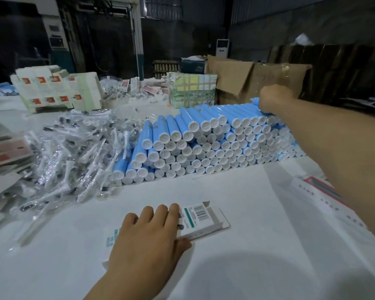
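Note:
My left hand (148, 237) lies flat with straight fingers on a white carton (200, 221) with a barcode, which rests on the white table near me with its far flap open. My right hand (273, 98) reaches out over the top back of a big stack of blue tubes with white caps (204, 146). Its fingers curl round the far end of one blue tube (254, 102) on the top row, lifted slightly above the others.
A heap of brush heads in clear bags (74, 156) lies left of the stack. Flat printed cartons (54, 89) stand at the back left, a taped bundle (192, 89) behind the stack, brown cardboard boxes (258, 79) at the back right. Printed sheets (325, 195) lie right.

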{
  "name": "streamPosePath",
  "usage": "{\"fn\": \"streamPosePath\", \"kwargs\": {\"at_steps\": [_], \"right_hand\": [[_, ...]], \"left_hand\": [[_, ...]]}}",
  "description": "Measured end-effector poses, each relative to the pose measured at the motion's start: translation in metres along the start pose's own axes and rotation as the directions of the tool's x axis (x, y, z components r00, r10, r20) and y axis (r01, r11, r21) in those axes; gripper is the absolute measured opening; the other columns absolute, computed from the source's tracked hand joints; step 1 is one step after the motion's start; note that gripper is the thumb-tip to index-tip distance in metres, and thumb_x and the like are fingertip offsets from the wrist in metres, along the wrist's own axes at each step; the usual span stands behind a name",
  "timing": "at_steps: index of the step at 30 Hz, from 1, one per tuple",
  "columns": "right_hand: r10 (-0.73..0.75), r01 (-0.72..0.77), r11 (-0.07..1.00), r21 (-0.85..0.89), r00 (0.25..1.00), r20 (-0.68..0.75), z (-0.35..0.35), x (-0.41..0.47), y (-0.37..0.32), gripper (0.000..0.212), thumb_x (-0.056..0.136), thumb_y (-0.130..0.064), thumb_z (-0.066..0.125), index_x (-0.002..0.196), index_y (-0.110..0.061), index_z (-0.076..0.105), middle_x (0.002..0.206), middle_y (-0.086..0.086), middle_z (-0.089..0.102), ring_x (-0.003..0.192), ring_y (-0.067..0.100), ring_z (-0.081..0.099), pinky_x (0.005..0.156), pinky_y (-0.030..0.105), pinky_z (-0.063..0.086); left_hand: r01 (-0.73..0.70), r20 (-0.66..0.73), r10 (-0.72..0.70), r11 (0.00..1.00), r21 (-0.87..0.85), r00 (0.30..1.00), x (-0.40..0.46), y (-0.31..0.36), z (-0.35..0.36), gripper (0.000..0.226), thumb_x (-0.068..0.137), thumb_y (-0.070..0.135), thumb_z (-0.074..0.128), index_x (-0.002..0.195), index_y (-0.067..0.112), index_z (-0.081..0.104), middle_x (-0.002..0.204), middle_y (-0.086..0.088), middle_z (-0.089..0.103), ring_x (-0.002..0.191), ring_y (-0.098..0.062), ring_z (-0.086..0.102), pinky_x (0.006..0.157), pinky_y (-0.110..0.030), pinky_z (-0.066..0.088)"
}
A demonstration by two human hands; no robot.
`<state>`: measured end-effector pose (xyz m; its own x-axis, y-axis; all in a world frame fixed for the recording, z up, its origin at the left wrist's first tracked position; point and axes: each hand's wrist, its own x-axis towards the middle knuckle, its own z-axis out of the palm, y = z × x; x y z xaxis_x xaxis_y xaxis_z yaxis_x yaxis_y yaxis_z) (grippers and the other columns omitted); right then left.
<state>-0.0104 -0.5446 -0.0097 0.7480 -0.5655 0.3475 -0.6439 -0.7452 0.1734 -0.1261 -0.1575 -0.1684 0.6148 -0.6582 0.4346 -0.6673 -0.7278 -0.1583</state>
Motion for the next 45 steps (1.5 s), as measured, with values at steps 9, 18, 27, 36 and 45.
{"fn": "streamPosePath", "kwargs": {"at_steps": [9, 18, 27, 36, 45], "right_hand": [[0.047, 0.157, 0.735, 0.66, 0.959, -0.281, -0.046, -0.054, 0.0, 0.084, 0.085, -0.015, 0.058, 0.152, -0.016, 0.007, 0.106, 0.016, 0.053, 0.088, 0.031, 0.057, 0.072, 0.033, 0.045], [0.033, 0.025, -0.244, 0.969, 0.999, -0.017, 0.003, -0.238, -0.024, 0.088, 0.082, -0.005, 0.06, 0.146, -0.039, 0.009, 0.063, 0.002, 0.066, 0.038, 0.021, 0.057, 0.039, 0.026, 0.046], [0.026, -0.218, -0.392, 0.894, 0.969, 0.248, 0.04, -0.284, -0.065, 0.043, 0.086, -0.005, 0.061, 0.117, -0.027, 0.04, 0.058, 0.004, 0.064, 0.039, 0.02, 0.056, 0.036, 0.024, 0.042], [-0.033, -0.223, -0.159, 0.962, 0.975, 0.221, 0.046, -0.296, -0.068, 0.021, 0.09, -0.016, 0.056, 0.076, -0.005, 0.067, 0.039, 0.002, 0.043, 0.034, 0.01, 0.035, 0.035, 0.015, 0.025], [-0.384, 0.391, 0.03, 0.92, 0.854, -0.351, -0.045, -0.298, -0.13, 0.02, 0.092, -0.015, 0.057, 0.076, -0.01, 0.069, 0.056, 0.001, 0.057, 0.049, 0.005, 0.049, 0.048, 0.014, 0.041]], "left_hand": [[0.078, 0.142, -0.071, 0.996, -0.041, 0.987, -0.004, 0.003, -0.008, 0.07, 0.085, 0.065, 0.045, 0.137, 0.02, 0.042, 0.116, 0.006, 0.056, 0.1, -0.022, 0.054, 0.078, -0.038, 0.041], [0.156, 0.075, -0.151, 0.986, -0.061, 0.986, -0.011, -0.003, -0.007, 0.072, 0.089, 0.067, 0.026, 0.145, 0.022, 0.017, 0.134, 0.005, 0.041, 0.116, -0.021, 0.041, 0.089, -0.036, 0.033], [0.164, 0.089, -0.158, 0.984, -0.066, 0.983, -0.019, -0.001, -0.011, 0.067, 0.093, 0.063, 0.03, 0.143, 0.02, 0.021, 0.132, 0.002, 0.042, 0.114, -0.024, 0.04, 0.088, -0.039, 0.03], [0.174, 0.1, -0.165, 0.981, -0.09, 0.981, -0.019, -0.004, -0.015, 0.065, 0.094, 0.06, 0.034, 0.142, 0.017, 0.024, 0.13, -0.002, 0.044, 0.112, -0.026, 0.041, 0.086, -0.04, 0.031], [0.134, 0.167, -0.119, 0.988, -0.081, 0.979, -0.018, -0.003, -0.023, 0.059, 0.095, 0.049, 0.043, 0.139, 0.012, 0.033, 0.131, -0.008, 0.046, 0.116, -0.03, 0.041, 0.093, -0.046, 0.031]]}}
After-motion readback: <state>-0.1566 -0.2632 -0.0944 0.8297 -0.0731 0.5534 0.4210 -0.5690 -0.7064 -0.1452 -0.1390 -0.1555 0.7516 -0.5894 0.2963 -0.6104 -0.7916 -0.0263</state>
